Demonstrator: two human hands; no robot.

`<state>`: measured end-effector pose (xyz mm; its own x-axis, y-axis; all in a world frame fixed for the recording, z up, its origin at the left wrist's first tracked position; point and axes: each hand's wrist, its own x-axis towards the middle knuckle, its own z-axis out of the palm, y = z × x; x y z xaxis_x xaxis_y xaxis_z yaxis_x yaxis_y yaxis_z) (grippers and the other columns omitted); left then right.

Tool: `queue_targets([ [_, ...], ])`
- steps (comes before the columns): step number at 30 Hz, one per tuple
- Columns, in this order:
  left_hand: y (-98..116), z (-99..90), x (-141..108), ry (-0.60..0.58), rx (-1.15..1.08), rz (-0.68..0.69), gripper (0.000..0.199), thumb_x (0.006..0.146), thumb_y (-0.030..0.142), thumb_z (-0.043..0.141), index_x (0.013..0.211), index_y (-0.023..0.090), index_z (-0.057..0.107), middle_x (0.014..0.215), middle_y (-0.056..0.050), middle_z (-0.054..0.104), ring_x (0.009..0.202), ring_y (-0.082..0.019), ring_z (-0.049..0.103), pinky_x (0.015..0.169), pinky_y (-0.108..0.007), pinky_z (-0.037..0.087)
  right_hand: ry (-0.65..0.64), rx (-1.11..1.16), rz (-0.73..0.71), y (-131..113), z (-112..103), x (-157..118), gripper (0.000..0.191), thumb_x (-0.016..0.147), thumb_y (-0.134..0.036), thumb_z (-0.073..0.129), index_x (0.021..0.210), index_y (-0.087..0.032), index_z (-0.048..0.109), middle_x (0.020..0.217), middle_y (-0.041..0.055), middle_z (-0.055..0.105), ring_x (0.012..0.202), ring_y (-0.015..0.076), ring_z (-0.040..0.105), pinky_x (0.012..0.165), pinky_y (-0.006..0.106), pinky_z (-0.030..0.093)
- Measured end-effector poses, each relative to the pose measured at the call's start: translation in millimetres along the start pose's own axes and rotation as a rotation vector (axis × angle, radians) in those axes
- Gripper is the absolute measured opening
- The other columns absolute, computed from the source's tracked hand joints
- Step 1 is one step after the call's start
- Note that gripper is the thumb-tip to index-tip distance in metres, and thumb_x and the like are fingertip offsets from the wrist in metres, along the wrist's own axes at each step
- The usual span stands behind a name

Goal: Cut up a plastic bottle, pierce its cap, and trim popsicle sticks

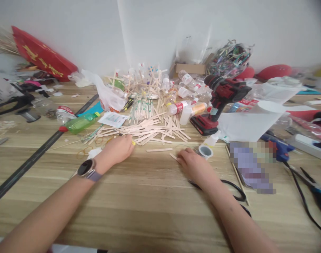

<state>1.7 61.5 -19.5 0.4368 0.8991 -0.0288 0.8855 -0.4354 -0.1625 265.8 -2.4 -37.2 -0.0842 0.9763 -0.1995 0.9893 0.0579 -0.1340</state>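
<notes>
My left hand (120, 149), with a watch (86, 168) on its wrist, is closed near the front of a pile of wooden sticks (147, 130). A small yellow thing (133, 143) shows at its fingertips; the rest of it is hidden. One loose stick (159, 150) lies flat between my hands. At the right, my right hand (188, 160) has its fingers curled over the end of a short wooden stick (174, 157). Just beyond that hand stands a small white cup (205, 151) with dark contents.
A red and black drill (220, 102) stands behind my right hand. A green bottle (81, 123) lies at the left by a long dark strip (31, 161). Black-handled scissors (233, 188) lie under my right forearm. Plastic bottles (185, 93) crowd the back, pliers (318, 193) the right.
</notes>
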Motion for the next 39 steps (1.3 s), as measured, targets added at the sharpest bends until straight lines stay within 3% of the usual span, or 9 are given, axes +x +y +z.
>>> queue_targets([
  [6,-22,14.1,-31,-0.073,0.065,-0.147,0.03,0.087,0.017,0.034,0.086,0.009,0.063,0.076,-0.021,0.071,0.071,-0.033,0.07,0.058,-0.036,0.048,-0.007,-0.054,0.019,-3,-3,-4,0.02,0.099,-0.024,0.047,0.096,-0.014,0.065,0.103,0.01,0.063,0.091,0.0216,0.062,0.071,0.03,0.038],
  [11,-23,19.6,-34,-0.052,0.109,-0.209,0.033,0.09,0.015,0.031,0.086,0.008,0.064,0.074,-0.021,0.07,0.072,-0.034,0.07,0.056,-0.035,0.046,0.002,-0.081,0.038,-4,0,-2,0.022,0.098,-0.02,0.045,0.094,-0.013,0.065,0.103,0.0102,0.064,0.09,0.0219,0.062,0.065,0.03,0.036],
  [16,-21,14.6,-33,0.007,0.132,-0.221,0.041,0.097,0.029,0.031,0.087,0.007,0.064,0.07,-0.021,0.067,0.073,-0.038,0.068,0.056,-0.038,0.045,0.026,-0.064,0.051,-2,6,1,0.021,0.097,-0.02,0.045,0.092,-0.013,0.064,0.101,0.0097,0.064,0.088,0.0206,0.062,0.064,0.029,0.035],
  [21,0,9.8,-28,0.086,0.103,-0.136,0.034,0.098,0.021,0.029,0.098,0.007,0.061,0.089,-0.021,0.066,0.078,-0.032,0.066,0.064,-0.038,0.047,0.032,-0.029,0.055,-1,8,1,0.019,0.097,-0.02,0.045,0.09,-0.015,0.063,0.098,0.0074,0.065,0.085,0.0183,0.063,0.063,0.028,0.034],
  [25,26,15.6,-13,0.076,0.016,0.08,0.027,0.097,0.017,0.035,0.093,0.013,0.061,0.094,-0.013,0.064,0.088,-0.026,0.063,0.074,-0.036,0.048,0.032,-0.015,0.053,-1,7,1,0.017,0.096,-0.02,0.048,0.09,-0.016,0.063,0.1,0.0064,0.065,0.085,0.0176,0.063,0.062,0.026,0.034],
  [29,49,23.0,5,0.072,-0.077,0.206,0.026,0.097,0.014,0.037,0.09,0.015,0.061,0.1,-0.009,0.063,0.093,-0.022,0.059,0.082,-0.033,0.047,0.051,-0.019,0.089,2,10,4,0.018,0.096,-0.019,0.047,0.09,-0.015,0.064,0.097,0.0084,0.066,0.085,0.0188,0.063,0.063,0.026,0.034],
  [35,67,21.6,21,0.063,-0.179,0.207,0.027,0.091,0.007,0.039,0.085,0.012,0.065,0.096,-0.014,0.065,0.093,-0.024,0.059,0.084,-0.036,0.047,0.094,-0.033,0.144,3,6,4,0.024,0.098,-0.015,0.04,0.097,-0.01,0.062,0.1,0.0137,0.063,0.087,0.0219,0.062,0.062,0.028,0.035],
  [39,62,15.9,27,0.051,-0.261,0.144,0.024,0.088,0.01,0.044,0.078,0.012,0.066,0.087,-0.014,0.068,0.085,-0.024,0.062,0.08,-0.035,0.047,0.052,0.004,-0.017,-8,-5,-6,0.021,0.099,-0.021,0.042,0.095,-0.015,0.063,0.101,0.008,0.063,0.088,0.0185,0.062,0.067,0.025,0.038],
])
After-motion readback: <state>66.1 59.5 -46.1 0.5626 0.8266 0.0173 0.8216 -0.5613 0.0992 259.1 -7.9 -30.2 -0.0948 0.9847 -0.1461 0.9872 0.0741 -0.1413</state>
